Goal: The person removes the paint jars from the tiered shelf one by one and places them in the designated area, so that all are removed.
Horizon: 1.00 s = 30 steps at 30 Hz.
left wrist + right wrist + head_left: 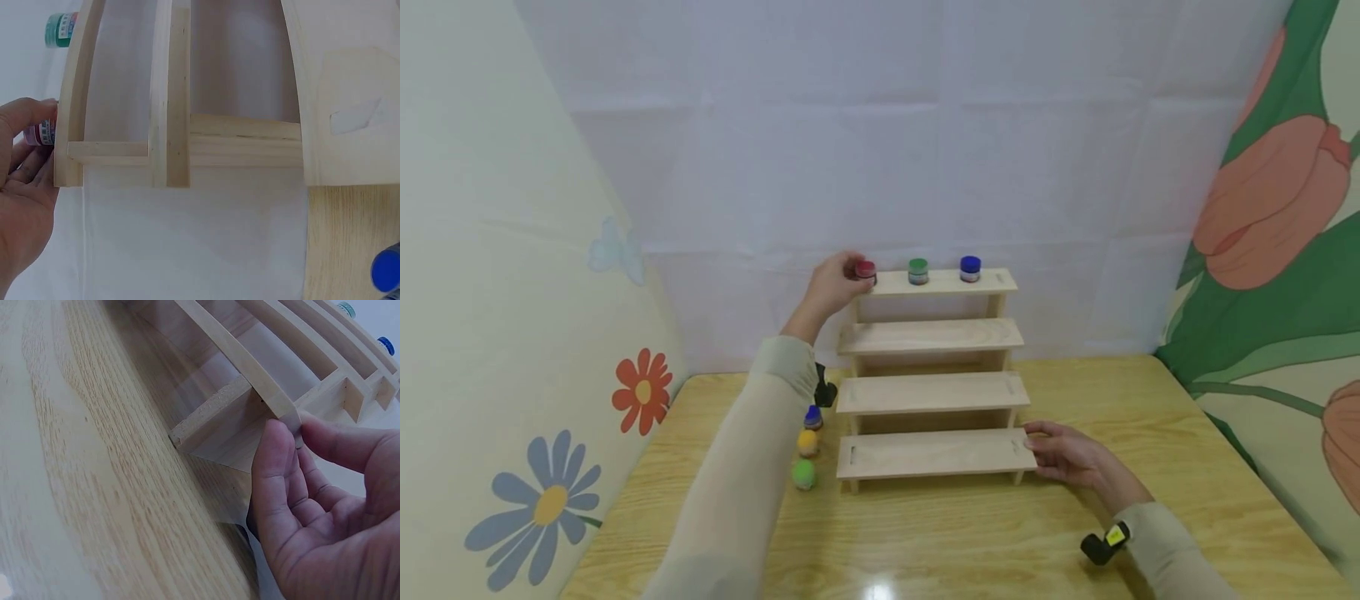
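A small jar with a red lid (866,271) stands at the left end of the top step of a wooden tiered rack (934,393). My left hand (838,282) holds this jar between thumb and fingers; in the left wrist view its label faces the rack's edge. A green-lidded jar (918,272) and a blue-lidded jar (970,269) stand further right on the same step. Down at the lowest step, my right hand (1070,457) pinches the right end of the board, thumb on one face and fingers on the other, as the right wrist view shows.
Left of the rack, on the wood-grain table (925,542), stand jars with blue (813,417), yellow (807,442) and green (803,474) lids, close to my left forearm. A white cloth (880,125) hangs behind the rack. Flower-patterned cloths flank both sides.
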Each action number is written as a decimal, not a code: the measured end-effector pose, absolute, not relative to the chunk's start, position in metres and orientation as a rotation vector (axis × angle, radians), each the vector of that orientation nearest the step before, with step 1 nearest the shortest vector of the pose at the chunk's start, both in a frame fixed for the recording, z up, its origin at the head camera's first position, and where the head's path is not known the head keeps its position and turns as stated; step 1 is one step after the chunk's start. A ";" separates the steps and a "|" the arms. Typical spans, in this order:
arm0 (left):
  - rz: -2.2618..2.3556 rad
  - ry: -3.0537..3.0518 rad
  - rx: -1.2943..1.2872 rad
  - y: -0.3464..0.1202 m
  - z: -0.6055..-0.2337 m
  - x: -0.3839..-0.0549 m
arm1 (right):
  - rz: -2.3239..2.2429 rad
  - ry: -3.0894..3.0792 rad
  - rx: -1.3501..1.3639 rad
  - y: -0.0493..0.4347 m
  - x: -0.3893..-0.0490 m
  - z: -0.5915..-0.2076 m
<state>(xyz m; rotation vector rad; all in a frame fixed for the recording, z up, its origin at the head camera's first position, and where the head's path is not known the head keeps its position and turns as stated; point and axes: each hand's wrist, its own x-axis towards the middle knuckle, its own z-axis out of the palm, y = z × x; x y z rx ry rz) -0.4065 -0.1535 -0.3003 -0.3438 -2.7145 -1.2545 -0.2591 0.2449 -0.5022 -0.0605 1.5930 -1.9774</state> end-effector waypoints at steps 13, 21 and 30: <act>-1.283 -2.625 -0.277 -0.149 -0.293 -0.397 | -1.970 1.601 -0.054 0.244 -0.256 -0.499; -1.295 -2.603 -0.408 -0.158 -0.289 -0.380 | -1.966 1.609 -0.057 0.244 -0.258 -0.501; -1.362 -2.594 -0.450 -0.169 -0.292 -0.359 | -1.969 1.595 -0.060 0.248 -0.256 -0.500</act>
